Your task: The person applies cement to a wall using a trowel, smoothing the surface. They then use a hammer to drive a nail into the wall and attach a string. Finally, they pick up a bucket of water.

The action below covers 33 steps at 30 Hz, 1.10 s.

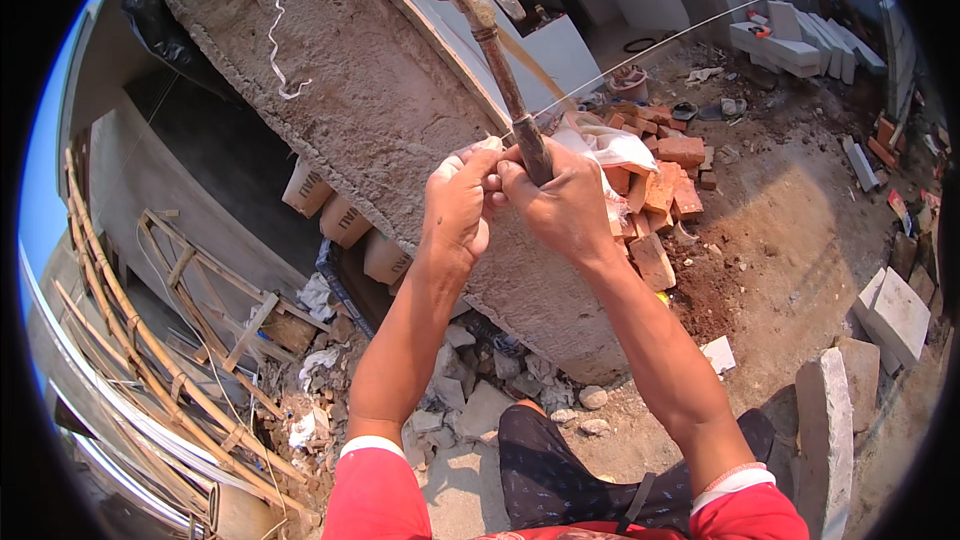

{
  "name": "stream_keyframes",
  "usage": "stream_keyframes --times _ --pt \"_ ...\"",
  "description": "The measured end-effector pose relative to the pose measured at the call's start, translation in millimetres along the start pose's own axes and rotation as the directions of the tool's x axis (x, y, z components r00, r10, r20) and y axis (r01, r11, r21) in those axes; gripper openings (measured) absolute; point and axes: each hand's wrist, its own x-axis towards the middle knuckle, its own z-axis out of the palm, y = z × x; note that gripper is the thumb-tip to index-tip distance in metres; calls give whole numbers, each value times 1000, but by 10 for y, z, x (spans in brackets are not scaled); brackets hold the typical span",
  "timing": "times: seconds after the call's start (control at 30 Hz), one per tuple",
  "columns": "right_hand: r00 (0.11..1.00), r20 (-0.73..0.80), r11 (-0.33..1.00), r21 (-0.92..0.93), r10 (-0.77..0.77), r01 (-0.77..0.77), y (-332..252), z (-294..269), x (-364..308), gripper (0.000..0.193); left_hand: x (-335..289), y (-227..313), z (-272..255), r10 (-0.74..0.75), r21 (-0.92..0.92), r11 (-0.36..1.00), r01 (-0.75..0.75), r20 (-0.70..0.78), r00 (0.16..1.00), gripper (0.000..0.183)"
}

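Note:
A claw hammer (510, 90) points up and away in front of me, its worn metal head at the top. My right hand (565, 198) is wrapped round the lower end of its handle. Close beside it, my left hand (460, 198) has thumb and fingers pinched together at the near end of a thin pale string (690, 32). That string stretches taut from by the handle to the far upper right. The fingers partly hide its end. Both hands are above a rough concrete slab (370, 90) with a wooden board along its far edge.
Orange bricks (660, 185) and a white sack (605, 143) lie right of the slab. Pale blocks (790, 40) are stacked at the far right, and broken slabs (825, 430) stand near my right side. Bamboo poles (130, 320) lean at left. Rubble (480, 410) lies below the slab.

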Motion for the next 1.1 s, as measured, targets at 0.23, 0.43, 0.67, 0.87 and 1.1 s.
stream_keyframes --times 0.23,0.43,0.67,0.87,1.1 --pt "998 20 999 13 -51 51 -53 -88 27 11 -51 33 -138 698 716 52 -696 472 538 33" --pt "995 6 989 108 -99 98 -53 -58 68 16 259 160 -279 601 447 -422 -788 789 126 29" --pt "979 16 977 60 204 -205 143 -479 -808 30 455 201 -430 544 358 -480 -800 838 48 26" --pt "888 28 888 21 458 -459 437 -883 -1767 25 589 208 -515 511 348 -523 -778 859 41 28" --pt "936 110 941 -103 333 -322 534 -943 -1878 24 620 124 -539 539 367 -503 -783 841 47 35"
